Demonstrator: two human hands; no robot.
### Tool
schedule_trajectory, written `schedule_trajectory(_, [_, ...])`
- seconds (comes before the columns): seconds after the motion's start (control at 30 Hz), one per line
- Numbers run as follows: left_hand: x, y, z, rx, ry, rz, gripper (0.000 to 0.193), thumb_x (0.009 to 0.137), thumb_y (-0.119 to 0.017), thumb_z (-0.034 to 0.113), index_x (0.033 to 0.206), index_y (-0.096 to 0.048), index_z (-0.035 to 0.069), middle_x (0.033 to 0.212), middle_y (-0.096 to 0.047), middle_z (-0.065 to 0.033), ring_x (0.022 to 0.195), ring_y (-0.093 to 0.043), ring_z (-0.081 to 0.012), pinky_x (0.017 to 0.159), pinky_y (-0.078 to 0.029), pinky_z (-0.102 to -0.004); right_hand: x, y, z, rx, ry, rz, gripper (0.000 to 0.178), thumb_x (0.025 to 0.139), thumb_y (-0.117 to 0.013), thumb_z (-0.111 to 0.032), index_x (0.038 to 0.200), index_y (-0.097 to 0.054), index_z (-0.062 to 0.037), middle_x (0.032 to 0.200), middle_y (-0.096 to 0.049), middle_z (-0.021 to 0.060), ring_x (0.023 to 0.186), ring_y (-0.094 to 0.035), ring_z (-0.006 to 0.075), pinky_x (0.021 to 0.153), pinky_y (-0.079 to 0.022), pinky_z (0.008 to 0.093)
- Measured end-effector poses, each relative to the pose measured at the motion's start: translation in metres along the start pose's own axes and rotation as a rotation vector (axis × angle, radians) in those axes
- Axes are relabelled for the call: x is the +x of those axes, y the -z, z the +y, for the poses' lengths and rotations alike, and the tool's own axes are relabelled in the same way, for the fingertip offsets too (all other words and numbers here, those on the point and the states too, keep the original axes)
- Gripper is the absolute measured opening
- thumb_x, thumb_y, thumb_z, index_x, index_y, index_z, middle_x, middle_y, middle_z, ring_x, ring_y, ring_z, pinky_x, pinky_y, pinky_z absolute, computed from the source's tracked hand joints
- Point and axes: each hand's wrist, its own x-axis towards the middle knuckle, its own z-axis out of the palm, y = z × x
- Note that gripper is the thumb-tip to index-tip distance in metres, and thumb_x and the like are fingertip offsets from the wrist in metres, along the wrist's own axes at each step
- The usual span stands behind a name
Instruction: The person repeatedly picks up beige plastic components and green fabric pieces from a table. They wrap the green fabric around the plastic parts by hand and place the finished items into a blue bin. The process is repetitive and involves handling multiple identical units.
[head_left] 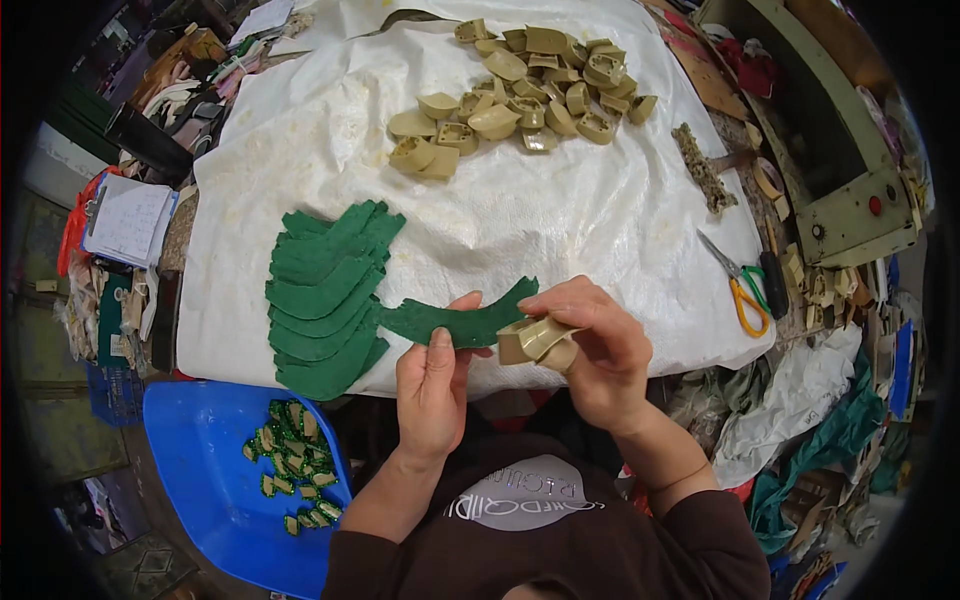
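My left hand (432, 388) pinches a curved green strip of material (465, 325) between thumb and fingers, over the near edge of the table. Close against the strip's right end, my right hand (608, 352) grips a beige plastic shoe heel (540, 340), its glossy side showing. Whether one heel or two are in that hand, I cannot tell. Left of my hands lies an overlapping stack of similar green strips (322, 290). Farther back, a loose pile of beige heels (540, 90) rests on the white sheet (500, 225).
A blue basin (195, 470) at the lower left holds several green glittery pieces with beige faces (295, 450). To the right lie orange-handled scissors (742, 290) and a crusted stick (705, 168). A green metal machine (860, 215) stands far right; a clipboard with papers (130, 218) is at left.
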Motion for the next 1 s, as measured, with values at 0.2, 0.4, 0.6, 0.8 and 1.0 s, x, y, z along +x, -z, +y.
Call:
schedule_trajectory(0.2, [-0.012,-0.013,0.003,-0.051,-0.033,-0.134,0.04,0.101,-0.032,0.015,0.129,-0.042,-0.011,0.128,-0.051,-0.0188,0.115,-0.052,-0.0214,0.1,-0.041,-0.0345,-0.015,-0.011,0.008,-0.167,0.262,0.078,0.044,0.072,-0.056,0.017,0.11,-0.054,-0.0039,0.107,-0.061,0.0171,0.089,-0.062,0.0316,0.073,-0.052,0.0372])
schedule_trajectory(0.4, [-0.013,-0.019,0.005,-0.068,-0.024,-0.204,0.04,0.1,-0.031,0.014,0.129,-0.041,-0.014,0.134,-0.045,-0.0233,0.122,-0.049,-0.0259,0.102,-0.04,-0.0363,-0.018,-0.01,0.01,-0.195,0.326,0.102,0.045,0.07,-0.058,0.016,0.11,-0.055,-0.0051,0.106,-0.061,0.0154,0.089,-0.06,0.0302,0.074,-0.052,0.0361])
schedule_trajectory(0.6, [-0.018,-0.023,0.006,0.043,-0.042,-0.157,0.042,0.101,-0.031,0.016,0.129,-0.04,-0.014,0.132,-0.047,-0.0223,0.12,-0.05,-0.0254,0.102,-0.04,-0.037,-0.018,-0.008,0.011,-0.257,0.321,0.066,0.044,0.068,-0.061,0.012,0.109,-0.056,-0.0053,0.104,-0.061,0.0144,0.085,-0.059,0.029,0.069,-0.049,0.036])
schedule_trajectory(0.8, [-0.026,-0.017,0.0,0.311,-0.075,-0.103,0.045,0.102,-0.031,0.022,0.129,-0.041,-0.012,0.13,-0.049,-0.0201,0.118,-0.05,-0.0237,0.101,-0.039,-0.037,-0.022,-0.008,0.012,-0.533,0.353,0.021,0.042,0.063,-0.063,0.001,0.103,-0.058,-0.0093,0.1,-0.063,0.0074,0.075,-0.053,0.0225,0.07,-0.034,0.0394])
schedule_trajectory(1.0, [-0.017,-0.004,-0.002,0.608,-0.275,-0.133,0.039,0.099,-0.038,0.017,0.124,-0.045,-0.013,0.124,-0.055,-0.0197,0.112,-0.054,-0.0215,0.097,-0.041,-0.0329,-0.024,-0.008,0.022,-0.568,0.339,0.024,0.042,0.058,-0.064,-0.005,0.099,-0.06,-0.0128,0.095,-0.062,0.0034,0.075,-0.051,0.0216,0.073,-0.028,0.0414])
